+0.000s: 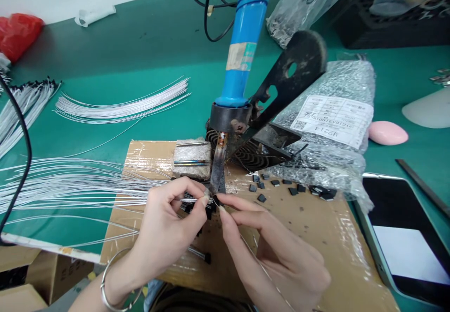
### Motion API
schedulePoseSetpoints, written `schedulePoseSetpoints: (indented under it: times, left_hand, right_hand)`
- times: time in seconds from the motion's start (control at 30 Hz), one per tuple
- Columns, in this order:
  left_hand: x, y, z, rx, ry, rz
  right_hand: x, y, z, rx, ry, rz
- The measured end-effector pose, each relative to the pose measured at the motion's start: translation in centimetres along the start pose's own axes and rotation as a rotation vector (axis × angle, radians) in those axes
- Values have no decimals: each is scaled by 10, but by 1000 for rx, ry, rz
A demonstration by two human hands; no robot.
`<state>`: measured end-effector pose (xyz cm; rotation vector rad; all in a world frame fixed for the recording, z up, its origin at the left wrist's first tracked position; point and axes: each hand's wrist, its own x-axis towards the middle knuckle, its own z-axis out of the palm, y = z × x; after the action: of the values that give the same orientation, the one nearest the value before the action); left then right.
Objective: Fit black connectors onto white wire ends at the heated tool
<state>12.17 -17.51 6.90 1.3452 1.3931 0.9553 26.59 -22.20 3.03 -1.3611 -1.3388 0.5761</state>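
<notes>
My left hand (pixel 172 227) is closed, thumb and forefinger pinching the end of a thin white wire (pixel 160 195) just below the soldering iron's tip. My right hand (pixel 277 251) pinches a strand of solder wire (pixel 265 274), whose end reaches toward the same spot. The blue-handled soldering iron (pixel 242 54) points down in a black stand (pixel 228 117). Its darkened tip (pixel 218 176) is close to both sets of fingertips; whether it touches the wire I cannot tell. Small black parts lie under my fingers, partly hidden.
Cardboard (pixel 316 246) covers the work area. A grey block (pixel 192 157) stands left of the tip. Small black squares (pixel 260 185) lie scattered right. A wire bundle (pixel 123 101), bubble-wrapped package (pixel 330 106), phone (pixel 404 227) and pink egg-shaped item (pixel 388 133) surround it.
</notes>
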Motion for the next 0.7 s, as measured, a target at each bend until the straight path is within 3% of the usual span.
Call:
schedulePoseSetpoints:
  times: [0.7]
  left_hand:
    - [0, 0, 0, -4, -19, -19]
  right_hand:
    - [2, 2, 0, -3, 6, -41]
